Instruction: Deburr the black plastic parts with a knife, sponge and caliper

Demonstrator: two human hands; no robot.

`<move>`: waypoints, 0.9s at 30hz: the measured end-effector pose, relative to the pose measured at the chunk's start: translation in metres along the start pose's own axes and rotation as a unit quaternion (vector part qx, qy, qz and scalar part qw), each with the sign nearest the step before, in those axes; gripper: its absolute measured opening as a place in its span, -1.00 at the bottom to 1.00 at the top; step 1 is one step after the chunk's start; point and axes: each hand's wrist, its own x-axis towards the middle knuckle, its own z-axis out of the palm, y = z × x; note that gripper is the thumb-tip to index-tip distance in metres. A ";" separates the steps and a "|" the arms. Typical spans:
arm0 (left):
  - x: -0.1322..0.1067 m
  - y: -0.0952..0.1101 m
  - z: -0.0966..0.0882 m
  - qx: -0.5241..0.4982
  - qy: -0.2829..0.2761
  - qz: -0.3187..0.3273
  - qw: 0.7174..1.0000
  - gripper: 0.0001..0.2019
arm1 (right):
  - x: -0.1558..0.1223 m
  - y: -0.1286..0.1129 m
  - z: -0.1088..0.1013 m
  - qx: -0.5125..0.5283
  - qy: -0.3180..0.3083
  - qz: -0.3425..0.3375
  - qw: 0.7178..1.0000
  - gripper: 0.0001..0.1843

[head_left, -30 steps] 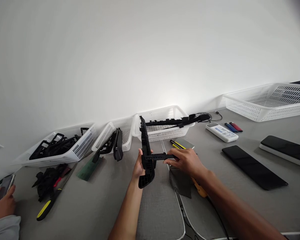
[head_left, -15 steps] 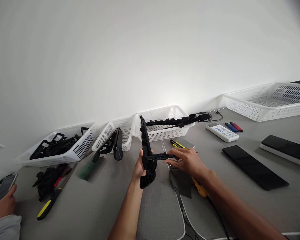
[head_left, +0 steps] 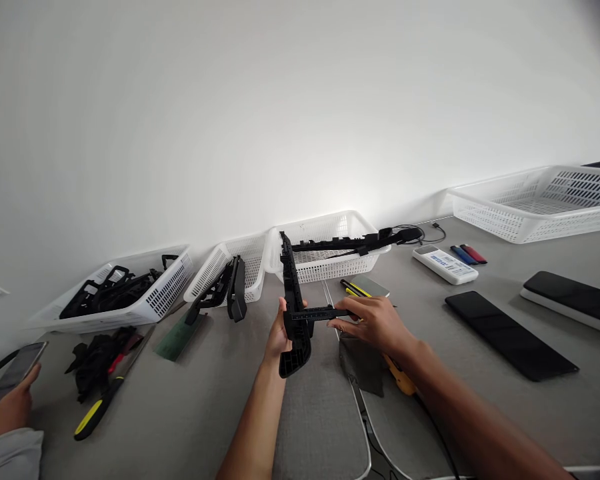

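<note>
My left hand (head_left: pixel 279 333) grips a long black plastic part (head_left: pixel 291 280), ribbed at its lower end, held upright above the table. My right hand (head_left: pixel 373 321) pinches a black caliper (head_left: pixel 323 313), which lies crosswise with its jaw end against the part's lower section. Some of my left fingers are hidden behind the part. Below my right hand are a dark cloth (head_left: pixel 363 367) and a yellow-orange tool (head_left: pixel 403 379), partly covered by my forearm. Just beyond it lies a yellow and black cutter (head_left: pixel 355 288) beside a flat grey piece (head_left: pixel 373 286).
White baskets (head_left: pixel 325 272) with black parts line the wall; another basket (head_left: pixel 520 227) stands far right. A white device (head_left: pixel 445 265) and black slabs (head_left: pixel 510 333) lie right. A yellow-black handled tool (head_left: pixel 97 410) lies left, near another person's hand (head_left: pixel 10 410) with a phone (head_left: pixel 17 370).
My hands, the black part and the caliper have stayed nearly still. At the left, the other person's hand and phone have shifted slightly right and up.
</note>
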 end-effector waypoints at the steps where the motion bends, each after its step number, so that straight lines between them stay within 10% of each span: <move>1: 0.001 -0.001 0.000 -0.004 0.005 -0.002 1.000 -0.46 | 0.000 0.000 0.000 0.007 -0.002 0.013 1.000 -0.67; 13: 0.011 -0.014 -0.005 0.004 0.080 0.131 0.988 -0.60 | -0.009 0.042 0.006 -0.019 -0.009 0.276 0.961 -0.72; 27: 0.016 -0.022 -0.025 0.026 0.063 0.152 0.986 -0.48 | -0.019 0.041 0.020 -0.140 -0.046 0.284 0.947 -0.52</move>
